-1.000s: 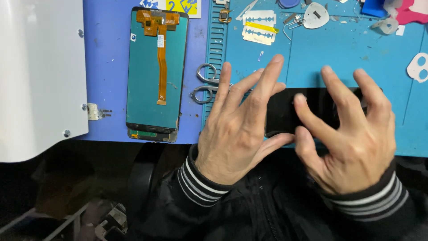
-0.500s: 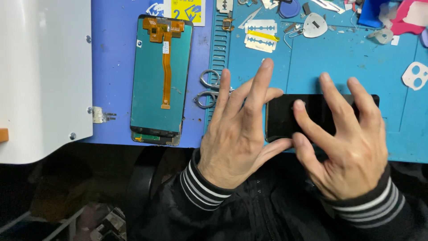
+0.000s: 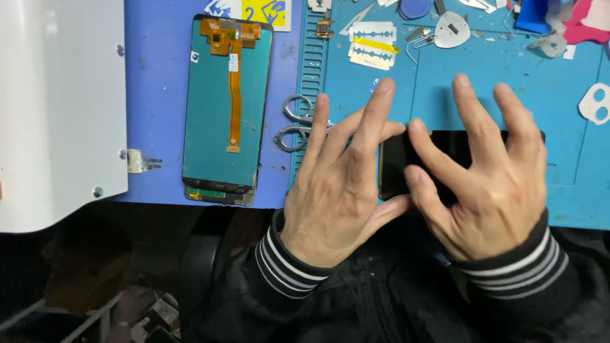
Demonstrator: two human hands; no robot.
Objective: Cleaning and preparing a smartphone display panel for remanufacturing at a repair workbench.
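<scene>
A black phone (image 3: 395, 166) lies flat near the front edge of the blue work mat (image 3: 572, 190). Both my hands rest on it with fingers spread. My left hand (image 3: 340, 190) covers its left end, with the thumb against the near edge. My right hand (image 3: 495, 184) lies over the middle and right part, its thumb on the dark glass. Most of the phone is hidden under my hands.
A teal display panel (image 3: 216, 114) with an orange flex cable lies left of the mat, next to a white machine housing (image 3: 57, 108). Small scissors (image 3: 293, 124) sit beside my left fingers. Razor blades (image 3: 372, 44), a white pick (image 3: 452, 30) and small parts lie at the back.
Both hands stay on the phone; the fingers have stretched slightly further over it. The view has shifted a little.
</scene>
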